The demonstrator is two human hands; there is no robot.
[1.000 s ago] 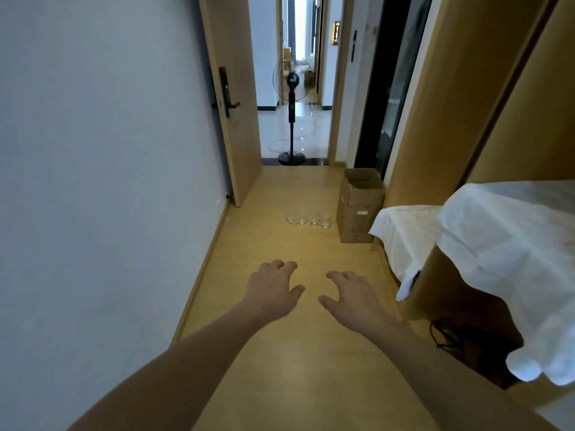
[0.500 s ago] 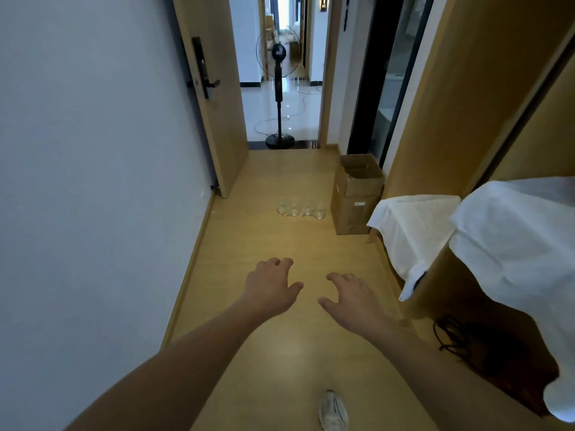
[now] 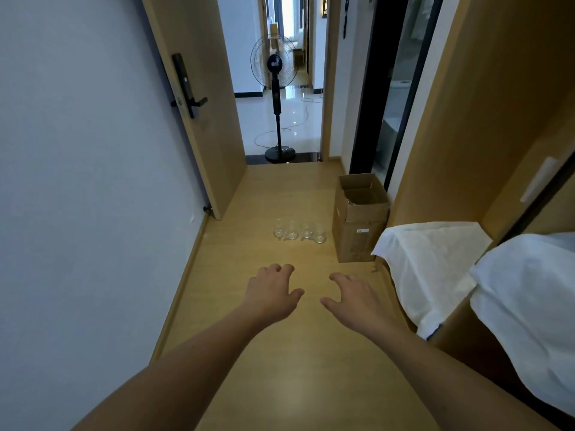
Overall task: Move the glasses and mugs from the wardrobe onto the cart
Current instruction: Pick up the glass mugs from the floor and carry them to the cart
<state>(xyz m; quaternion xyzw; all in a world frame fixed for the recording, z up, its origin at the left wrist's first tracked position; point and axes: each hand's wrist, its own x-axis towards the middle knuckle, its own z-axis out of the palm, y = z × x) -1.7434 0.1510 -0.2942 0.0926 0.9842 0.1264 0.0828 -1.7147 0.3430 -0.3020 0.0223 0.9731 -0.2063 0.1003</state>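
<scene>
Both hands reach forward over the wooden floor (image 3: pixel 280 194), left hand (image 3: pixel 273 290) and right hand (image 3: pixel 357 298) loosely spread, holding nothing. Beyond them a cardboard box (image 3: pixel 357 222) stands open; four glasses (image 3: pixel 299 233) sit in a row just left of the box.

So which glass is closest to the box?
The rightmost glass of the four on the floor; it stands nearest the cardboard box, slightly forward of the others.

Clear glasses (image 3: pixel 299 234) on smooth wood floor (image 3: pixel 280 194); matt cardboard box (image 3: pixel 357 231).
</scene>
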